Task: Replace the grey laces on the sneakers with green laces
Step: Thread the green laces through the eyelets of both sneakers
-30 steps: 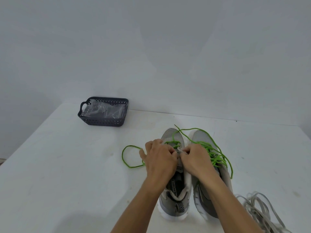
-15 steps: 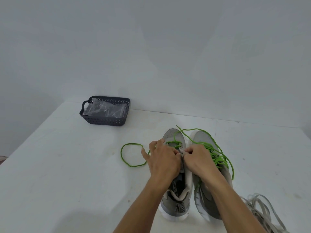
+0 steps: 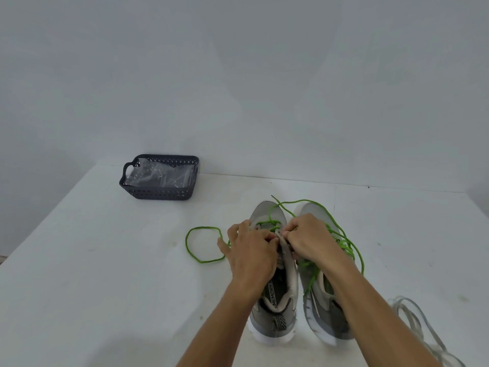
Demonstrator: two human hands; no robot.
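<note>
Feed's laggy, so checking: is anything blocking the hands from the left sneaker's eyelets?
Nothing visible does. The left hand and right hand are already on the left sneaker, fingers curled at its eyelet area. The green lace loops off to the side on the table.

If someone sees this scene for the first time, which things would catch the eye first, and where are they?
First, the bright green lace, looping on the white table left of the two grey sneakers. Next, the two hands: the left hand and right hand meet over the left sneaker's eyelets, pinching the lace. Farther back on the left stands a dark basket.
</note>
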